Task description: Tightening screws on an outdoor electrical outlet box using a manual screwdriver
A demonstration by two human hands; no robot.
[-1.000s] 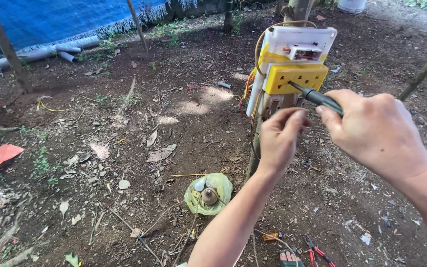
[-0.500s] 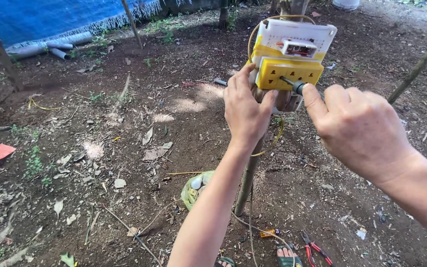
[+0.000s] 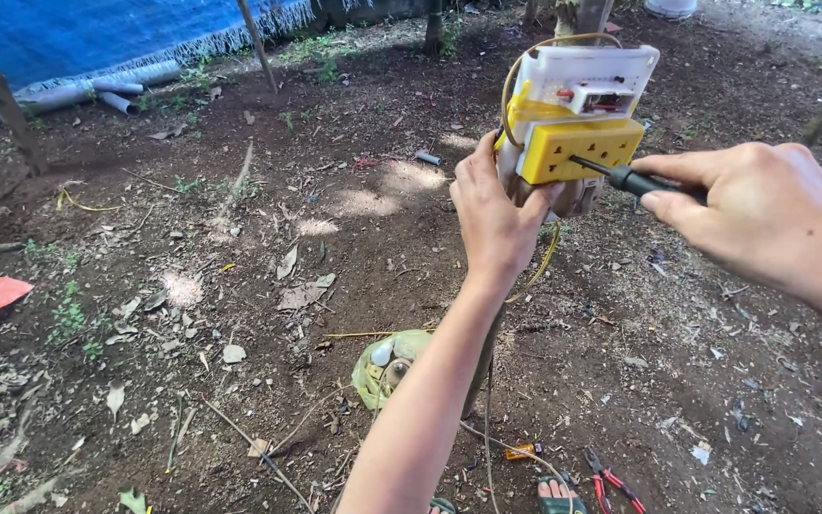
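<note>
My left hand (image 3: 495, 214) wraps around the left side of the yellow socket block (image 3: 577, 148), fingers closed on its edge and on the post behind it, so the block cannot twist while I work on its face. The block sits at about one o'clock from the middle of my view, fastened just under a white breaker box (image 3: 590, 84) on a thin wooden post (image 3: 483, 362) that rises from the dirt.

My right hand (image 3: 763, 214), coming in from three o'clock, is closed around the dark handle of a screwdriver (image 3: 620, 174). I hold it nearly level, so the tip meets the front of the yellow block squarely (I cannot tell whether it sits in a screw head or a slot).

A yellow cable (image 3: 516, 81) loops over the top of the white box at its eleven o'clock, kept off the face I am working on.

Down at six o'clock from the post, red-handled pliers (image 3: 611, 484) lie on the ground, near my feet, within easy reach. A pale green plastic wrapper with small parts (image 3: 387, 366) lies at the post's seven o'clock. Grey pipes (image 3: 68, 93) rest under a blue tarp (image 3: 78, 33) far off at ten o'clock.
</note>
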